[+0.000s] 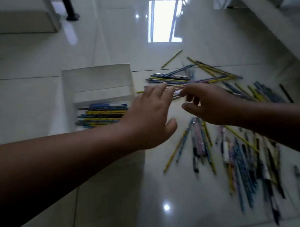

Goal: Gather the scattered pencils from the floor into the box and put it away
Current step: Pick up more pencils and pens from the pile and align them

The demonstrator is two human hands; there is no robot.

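Pencils lie scattered on the floor, just beyond and right of both hands; others lie in the white box. Left hand hovers beside the box, fingers spread and holding nothing. Right hand reaches the pile; its grip is too blurred to tell.

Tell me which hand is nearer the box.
Left. The left hand hovers at the right edge of the box; the right hand is farther right, over loose pencils.
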